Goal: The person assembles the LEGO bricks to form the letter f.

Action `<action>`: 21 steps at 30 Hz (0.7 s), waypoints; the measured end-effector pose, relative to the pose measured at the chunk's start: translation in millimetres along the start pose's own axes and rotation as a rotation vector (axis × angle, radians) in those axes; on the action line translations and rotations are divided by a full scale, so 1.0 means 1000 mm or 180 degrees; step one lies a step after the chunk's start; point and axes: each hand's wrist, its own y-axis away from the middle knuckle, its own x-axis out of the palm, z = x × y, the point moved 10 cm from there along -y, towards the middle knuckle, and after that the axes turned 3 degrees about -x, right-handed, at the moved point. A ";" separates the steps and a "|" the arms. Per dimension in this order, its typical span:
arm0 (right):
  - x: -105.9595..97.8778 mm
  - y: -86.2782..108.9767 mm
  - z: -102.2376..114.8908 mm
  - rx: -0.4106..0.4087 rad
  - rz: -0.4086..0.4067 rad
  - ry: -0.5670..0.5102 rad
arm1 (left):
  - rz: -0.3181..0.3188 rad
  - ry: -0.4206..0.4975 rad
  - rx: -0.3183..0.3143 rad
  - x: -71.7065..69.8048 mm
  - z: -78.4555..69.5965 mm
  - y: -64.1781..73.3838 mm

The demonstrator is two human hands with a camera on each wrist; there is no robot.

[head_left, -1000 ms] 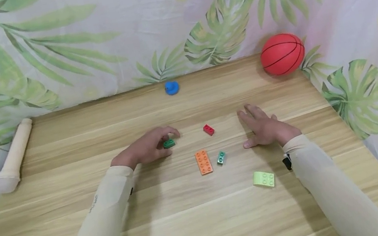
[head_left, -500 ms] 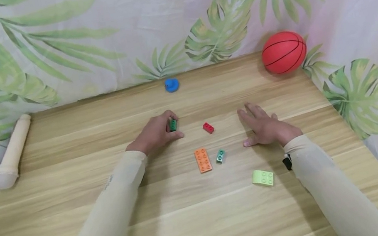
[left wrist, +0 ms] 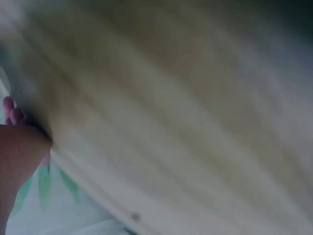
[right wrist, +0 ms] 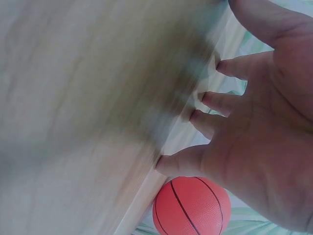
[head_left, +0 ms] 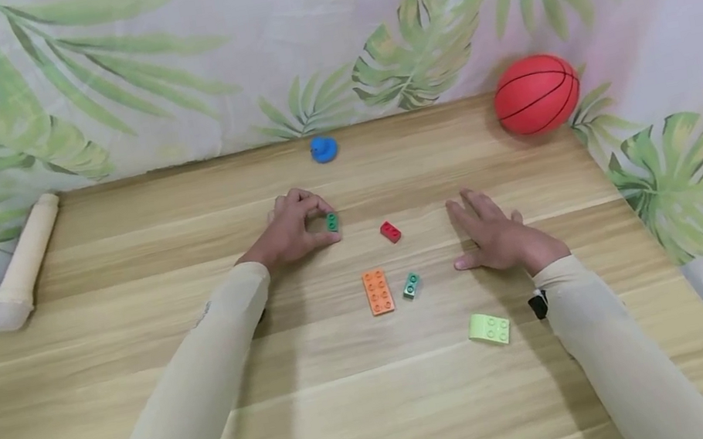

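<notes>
My left hand (head_left: 292, 231) pinches a small dark green toy brick (head_left: 332, 222) between thumb and index finger, above or on the table left of the middle. To its right lies a small red brick (head_left: 390, 231). Nearer me are an orange brick (head_left: 378, 292) and a teal brick (head_left: 411, 286), side by side. My right hand (head_left: 494, 235) rests with spread fingers, its fingertips (right wrist: 167, 164) on the table in the right wrist view. A light green brick (head_left: 489, 329) with one curved end lies below it. The held brick does not show in the left wrist view.
At the back edge of the wooden table (head_left: 145, 413) sits a blue rubber duck (head_left: 323, 149). A red toy basketball (head_left: 537, 95) occupies the back right corner. Along the left edge lies a pale, microphone-shaped object (head_left: 24, 265). A leaf-patterned cloth (head_left: 262, 31) hangs behind.
My left hand has moved away from me and slightly right, carrying the dark green brick, which has turned from lying sideways to pointing away. The right hand stays in place.
</notes>
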 end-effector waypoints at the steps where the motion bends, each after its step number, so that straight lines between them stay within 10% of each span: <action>1: 0.000 0.000 0.000 -0.0003 -0.0004 -0.0004 | -0.0027 0.0038 -0.0023 0.000 0.001 -0.001; 14: -0.002 0.004 0.001 0.0010 -0.0097 -0.0076 | -0.0169 0.0162 -0.0041 0.002 0.002 -0.003; 21: -0.011 -0.012 0.021 -0.0391 -0.0371 -0.0147 | -0.0145 0.0155 -0.0085 0.000 0.006 0.000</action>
